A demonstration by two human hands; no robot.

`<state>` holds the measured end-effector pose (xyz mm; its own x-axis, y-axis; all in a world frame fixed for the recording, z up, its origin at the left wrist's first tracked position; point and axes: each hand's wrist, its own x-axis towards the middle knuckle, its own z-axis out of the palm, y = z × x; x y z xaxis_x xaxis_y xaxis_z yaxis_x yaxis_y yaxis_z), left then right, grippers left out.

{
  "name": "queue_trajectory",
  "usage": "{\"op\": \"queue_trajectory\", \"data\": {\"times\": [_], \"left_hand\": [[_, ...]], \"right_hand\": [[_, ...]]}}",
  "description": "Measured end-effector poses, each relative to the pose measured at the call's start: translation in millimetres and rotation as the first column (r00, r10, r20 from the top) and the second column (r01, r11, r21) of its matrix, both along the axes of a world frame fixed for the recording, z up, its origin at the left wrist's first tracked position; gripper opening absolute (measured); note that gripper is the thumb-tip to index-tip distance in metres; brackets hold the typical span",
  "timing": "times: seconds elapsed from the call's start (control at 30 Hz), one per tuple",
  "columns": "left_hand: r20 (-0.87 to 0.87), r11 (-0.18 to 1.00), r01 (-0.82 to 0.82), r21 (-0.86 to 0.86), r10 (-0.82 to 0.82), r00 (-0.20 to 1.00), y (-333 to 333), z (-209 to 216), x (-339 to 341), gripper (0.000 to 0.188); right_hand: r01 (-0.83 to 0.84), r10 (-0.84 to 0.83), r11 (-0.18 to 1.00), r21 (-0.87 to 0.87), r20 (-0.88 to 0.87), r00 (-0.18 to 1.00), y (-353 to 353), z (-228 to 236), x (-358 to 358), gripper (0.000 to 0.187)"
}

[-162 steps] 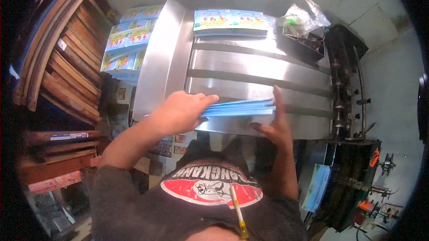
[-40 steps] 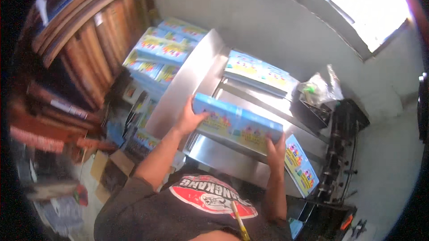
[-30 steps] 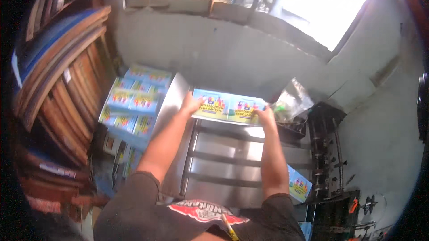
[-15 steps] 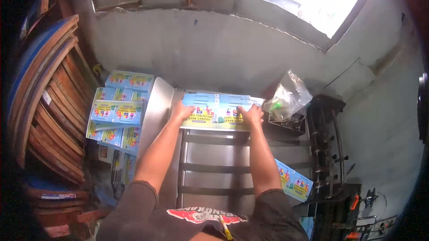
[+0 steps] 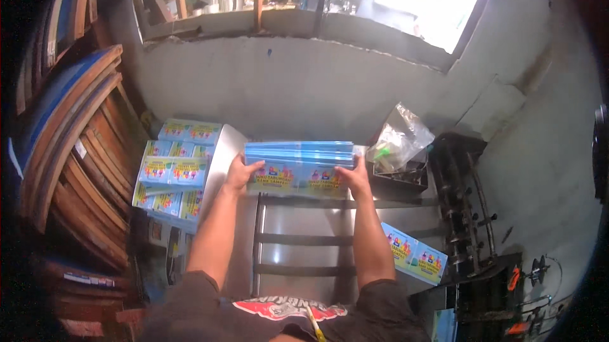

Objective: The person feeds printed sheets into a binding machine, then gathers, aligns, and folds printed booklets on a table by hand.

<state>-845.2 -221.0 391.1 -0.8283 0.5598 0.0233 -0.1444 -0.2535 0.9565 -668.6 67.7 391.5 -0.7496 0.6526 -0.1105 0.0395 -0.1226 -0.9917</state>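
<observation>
Booklet stack (image 5: 288, 176) is btwn L hand (image 5: 238, 176) & R hand (image 5: 356, 178), approx. frame ctr; each hand grasps one end.

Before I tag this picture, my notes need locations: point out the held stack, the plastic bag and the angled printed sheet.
Held stack (image 5: 296, 178): head view, middle of its printed front.
Plastic bag (image 5: 406, 138): head view, its clear middle part.
Angled printed sheet (image 5: 413, 254): head view, middle of its printed face.
</observation>
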Motion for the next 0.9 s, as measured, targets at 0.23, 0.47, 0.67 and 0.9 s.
{"op": "queue_trajectory", "data": {"times": [0.23,0.47,0.67,0.9], "left_hand": [[-0.123,0.994,-0.099,-0.039,0.094,0.988,-81.2,43.7,139.8,0.048],[-0.366,0.883,-0.223,-0.412,0.064,0.928,-129.0,5.7,238.3,0.076],[-0.192,0.956,-0.191,-0.224,0.148,0.970,-142.1,2.3,264.2,0.090],[-0.254,0.940,-0.131,-0.314,0.049,0.966,-146.6,-19.9,250.1,0.084]], "right_hand": [[0.000,0.050,0.985,0.175,-0.286,0.957,-83.9,42.9,142.3,0.060],[-0.167,0.171,0.979,0.118,-0.025,0.985,-136.2,-2.2,240.7,0.070],[-0.245,0.245,0.805,0.540,0.074,0.967,-138.2,-9.3,266.8,0.071],[-0.321,0.326,0.879,0.353,0.046,0.944,-137.9,-5.5,261.1,0.079]]}}
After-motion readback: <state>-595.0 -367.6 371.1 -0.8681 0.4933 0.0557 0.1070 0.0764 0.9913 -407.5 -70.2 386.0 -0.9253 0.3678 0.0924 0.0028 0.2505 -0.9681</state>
